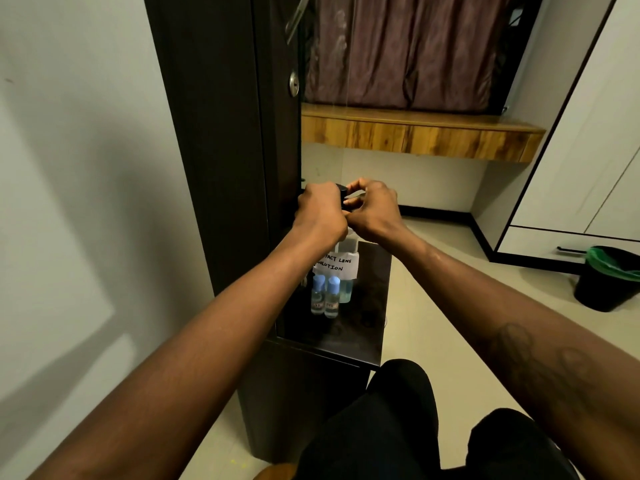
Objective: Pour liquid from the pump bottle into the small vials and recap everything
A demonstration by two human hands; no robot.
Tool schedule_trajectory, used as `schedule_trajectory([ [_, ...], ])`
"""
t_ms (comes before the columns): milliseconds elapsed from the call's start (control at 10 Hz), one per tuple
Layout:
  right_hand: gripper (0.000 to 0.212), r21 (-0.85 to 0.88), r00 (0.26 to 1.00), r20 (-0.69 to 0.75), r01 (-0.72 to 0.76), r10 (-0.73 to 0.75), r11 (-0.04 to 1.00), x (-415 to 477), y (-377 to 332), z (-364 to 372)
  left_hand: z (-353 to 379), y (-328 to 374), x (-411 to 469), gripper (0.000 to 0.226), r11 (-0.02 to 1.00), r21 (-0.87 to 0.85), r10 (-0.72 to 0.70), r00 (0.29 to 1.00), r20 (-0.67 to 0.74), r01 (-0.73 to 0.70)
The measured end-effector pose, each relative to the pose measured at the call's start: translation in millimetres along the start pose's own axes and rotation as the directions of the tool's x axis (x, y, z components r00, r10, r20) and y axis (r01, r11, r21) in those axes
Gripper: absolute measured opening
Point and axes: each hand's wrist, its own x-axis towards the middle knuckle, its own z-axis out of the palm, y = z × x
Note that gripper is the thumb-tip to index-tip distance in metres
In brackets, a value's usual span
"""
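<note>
A clear pump bottle (346, 268) with a white handwritten label reading "contact lens solution" stands on a small dark glossy table (367, 306). Its black pump head (343, 195) sits at the top, mostly hidden by my hands. My left hand (320, 211) is closed around the pump head from the left. My right hand (374, 209) pinches the same pump top from the right, fingers curled. Two small clear vials (325, 296) with light blue caps stand upright side by side just in front of the bottle, each holding clear liquid.
A tall dark cabinet door (242, 150) rises right behind and left of the table. A wooden shelf (415, 133) and a curtain lie beyond. A black bin with a green liner (609, 277) stands on the floor at right. My knees (398, 427) are below the table.
</note>
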Motion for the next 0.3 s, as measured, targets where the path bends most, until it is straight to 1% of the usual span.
schedule_trajectory([
  [100, 0.052, 0.004, 0.996, 0.077, -0.045, 0.045, 0.999, -2, -4, -5, -4, 0, -5, 0.024, 1.000, 0.021, -0.005, 1.000, 0.005, 0.005],
  [200, 0.068, -0.018, 0.993, 0.108, -0.038, 0.040, 0.999, -6, -10, -26, -14, -8, -19, 0.013, 0.990, -0.091, 0.084, 0.978, -0.190, -0.103],
  [300, 0.077, -0.100, 0.997, 0.070, 0.015, -0.007, 0.995, -11, -10, -44, -24, -8, -28, 0.007, 0.969, -0.113, 0.163, 0.912, -0.375, -0.220],
])
